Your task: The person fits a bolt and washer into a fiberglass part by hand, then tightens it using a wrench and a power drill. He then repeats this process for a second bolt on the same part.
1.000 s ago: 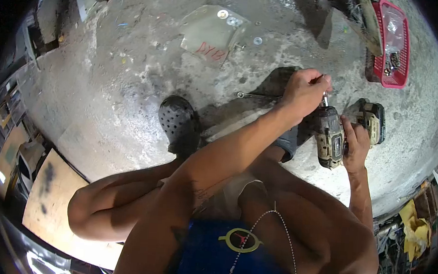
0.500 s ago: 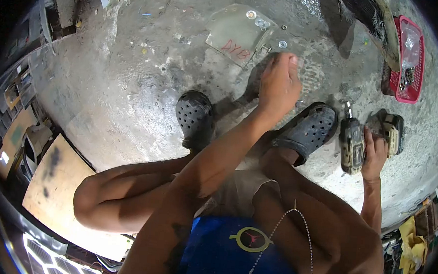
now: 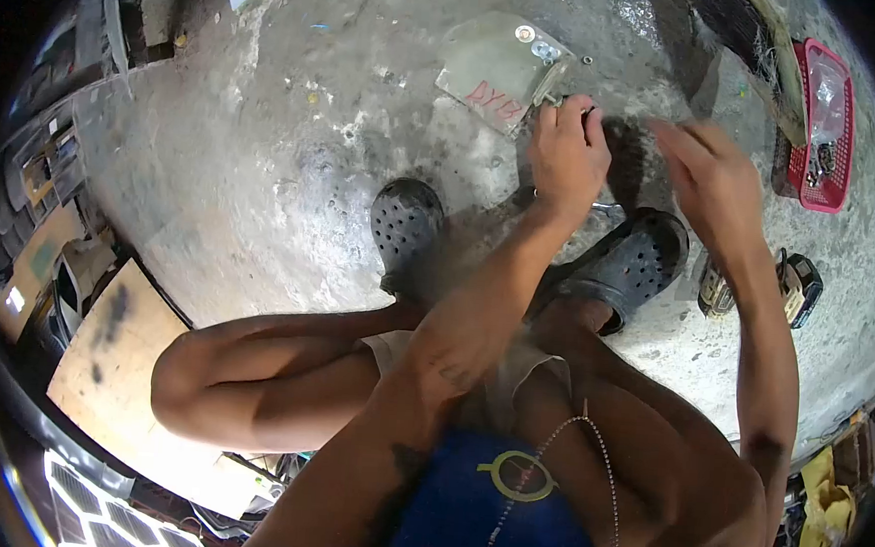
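Note:
My left hand (image 3: 569, 161) is closed, thumb against fingers, just off the corner of a flat plate (image 3: 465, 67) with red letters on it. Something small and dark shows at its fingertips, too little to name. A metal bolt (image 3: 550, 99) sticks out at the plate's edge beside my knuckles. On the plate lie a round washer (image 3: 524, 34) and a few shiny washers (image 3: 545, 51). To the right, my right hand (image 3: 715, 185) hovers with fingers stretched toward the left one, tips blurred, nothing visible in them.
A cordless power tool (image 3: 715, 291) and a second battery-powered tool (image 3: 800, 286) lie beneath my right forearm, partly hidden. A pink basket (image 3: 841, 183) holds a plastic bag and metal parts. A small nut (image 3: 588, 59) sits beyond the plate. A shiny metal piece (image 3: 608, 210) lies by my right clog (image 3: 639, 261).
My right hand has left the power tools and come up and leftward, near my left hand. The loose washer on the floor by the plate no longer shows. The view has shifted slightly.

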Action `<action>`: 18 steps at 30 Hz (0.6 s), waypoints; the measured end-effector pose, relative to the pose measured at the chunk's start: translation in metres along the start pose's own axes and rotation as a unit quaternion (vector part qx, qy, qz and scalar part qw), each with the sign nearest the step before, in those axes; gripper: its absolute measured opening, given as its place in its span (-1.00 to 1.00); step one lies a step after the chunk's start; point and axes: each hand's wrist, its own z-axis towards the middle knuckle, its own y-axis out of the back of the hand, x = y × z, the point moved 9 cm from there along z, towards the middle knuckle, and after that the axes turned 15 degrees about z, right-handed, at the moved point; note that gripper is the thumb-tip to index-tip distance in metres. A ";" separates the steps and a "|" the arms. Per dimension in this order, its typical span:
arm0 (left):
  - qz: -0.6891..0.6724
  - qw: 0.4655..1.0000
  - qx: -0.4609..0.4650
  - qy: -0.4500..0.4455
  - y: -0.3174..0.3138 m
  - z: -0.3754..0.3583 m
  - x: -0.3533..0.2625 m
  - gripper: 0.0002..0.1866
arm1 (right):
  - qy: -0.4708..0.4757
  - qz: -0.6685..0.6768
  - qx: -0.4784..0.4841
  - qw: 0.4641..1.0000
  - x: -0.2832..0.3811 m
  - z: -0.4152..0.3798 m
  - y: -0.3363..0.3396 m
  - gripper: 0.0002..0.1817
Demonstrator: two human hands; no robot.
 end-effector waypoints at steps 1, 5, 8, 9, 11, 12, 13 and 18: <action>0.003 1.000 -0.004 0.001 0.002 -0.002 0.002 -0.82 | 0.031 0.010 -0.020 0.999 0.003 0.023 -0.013 -0.73; -0.109 0.992 0.052 -0.031 0.011 -0.016 0.002 -0.88 | 0.045 -0.015 -0.030 0.998 -0.015 0.082 -0.049 -0.82; -0.329 0.907 0.224 0.140 0.017 -0.027 0.011 -0.85 | 0.066 -0.062 0.037 0.995 -0.019 0.089 -0.070 -0.87; -0.326 0.907 0.223 0.144 0.034 -0.022 0.012 -0.85 | 0.067 -0.058 0.039 0.995 -0.018 0.088 -0.072 -0.87; -0.432 0.827 0.299 0.202 0.043 -0.019 0.013 -0.85 | 0.037 -0.009 0.044 0.998 -0.025 0.092 -0.072 -0.86; -0.487 0.811 0.283 0.157 0.051 -0.008 0.009 -0.87 | 0.060 -0.010 0.014 0.998 -0.021 0.092 -0.069 -0.84; -0.485 0.812 0.283 0.158 0.054 -0.003 0.014 -0.87 | 0.060 -0.008 0.013 0.998 -0.021 0.092 -0.071 -0.84; -0.568 0.771 0.223 0.185 0.079 0.038 0.024 -0.91 | -0.032 0.133 0.007 0.991 -0.031 0.104 -0.061 -0.87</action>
